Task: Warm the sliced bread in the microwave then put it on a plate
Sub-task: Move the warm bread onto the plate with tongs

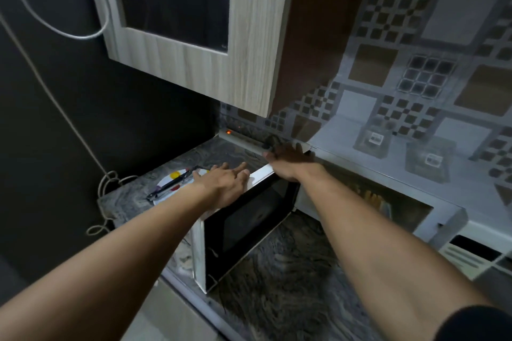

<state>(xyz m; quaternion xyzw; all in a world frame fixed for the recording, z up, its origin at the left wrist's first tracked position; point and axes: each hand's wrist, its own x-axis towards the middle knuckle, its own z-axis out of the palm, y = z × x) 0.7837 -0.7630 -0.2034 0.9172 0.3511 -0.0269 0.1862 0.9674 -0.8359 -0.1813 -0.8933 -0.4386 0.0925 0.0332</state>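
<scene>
A white microwave [432, 216] stands on the marble counter with its black-glass door [249, 224] swung open toward me. My left hand [227, 183] lies flat with straight fingers on the door's top edge. My right hand [288, 160] rests on the microwave's top left corner, fingers spread. Something yellowish, blurred, sits inside the cavity [371, 199]. Left of the door lies a white plate [169, 183] with coloured spots, and dark tongs [169, 185] lie across it.
A wood-grain wall cabinet [199, 36] hangs low above the counter. A white power strip [241, 138] with an orange light runs along the back wall. White cables dangle at the left counter edge [105, 191]. Patterned tiles cover the wall on the right.
</scene>
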